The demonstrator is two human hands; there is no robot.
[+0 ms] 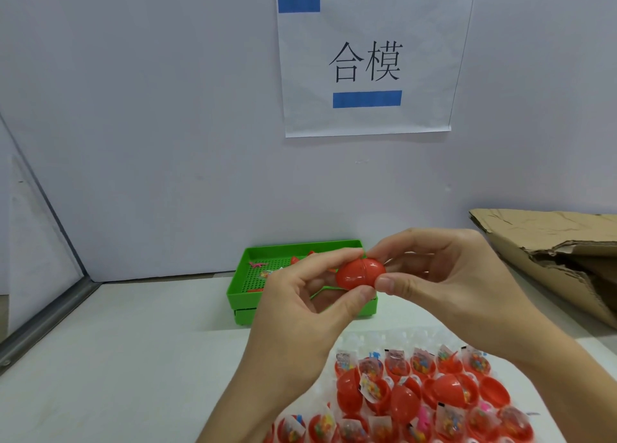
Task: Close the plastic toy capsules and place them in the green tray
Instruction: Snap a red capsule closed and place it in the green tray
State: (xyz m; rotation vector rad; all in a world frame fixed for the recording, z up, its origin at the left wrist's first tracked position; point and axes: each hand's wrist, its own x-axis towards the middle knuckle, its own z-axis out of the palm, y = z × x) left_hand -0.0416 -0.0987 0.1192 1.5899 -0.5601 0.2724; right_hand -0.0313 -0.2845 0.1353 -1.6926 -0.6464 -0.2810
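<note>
Both hands hold one red plastic capsule in the air in front of the green tray. My left hand pinches its left half between thumb and fingers. My right hand pinches its right half the same way. The two halves meet at a seam, and a green bit pokes out at the top of it. The tray stands against the back wall and holds small toy pieces and some red parts, partly hidden by my hands. Several open red capsules with small bagged toys fill a clear blister sheet at the front.
Torn brown cardboard lies at the right along the wall. A paper sign hangs on the wall above the tray. A metal rail runs along the left edge of the white table.
</note>
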